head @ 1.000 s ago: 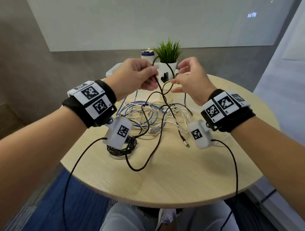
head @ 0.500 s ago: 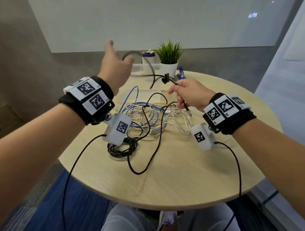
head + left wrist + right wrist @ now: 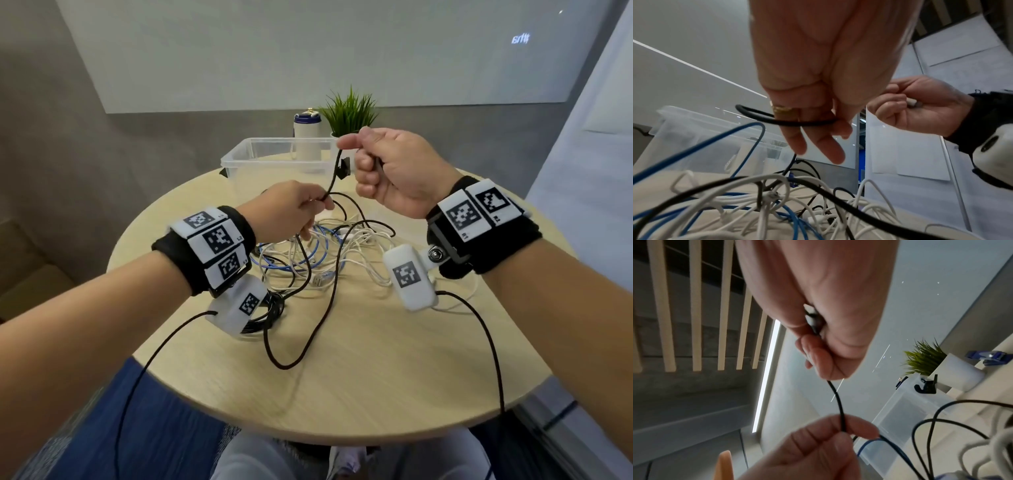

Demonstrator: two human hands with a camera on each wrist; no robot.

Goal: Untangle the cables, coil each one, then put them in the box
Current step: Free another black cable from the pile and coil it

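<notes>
Nearest on the round tabletop (image 3: 342,394), a slack loop of the black cable (image 3: 301,356) sags toward the near edge, and a finished black coil (image 3: 270,308) lies just left of it. Behind these sits the tangle of white cables (image 3: 359,260) and a blue cable (image 3: 308,253), still knotted together.

Above the pile, the left hand (image 3: 287,212) pinches the black cable between thumb and fingertips. The right hand (image 3: 394,171), higher and further right, is curled round the cable's plug end.

The cable looks light, limp and thin, likely to snag on the pile. It is best held near the plug and fed through the fingers.

Further back stands the clear box (image 3: 281,161), apparently empty, then a bottle (image 3: 307,137) and a potted plant (image 3: 349,113). Writing on the far wall is unreadable.
</notes>
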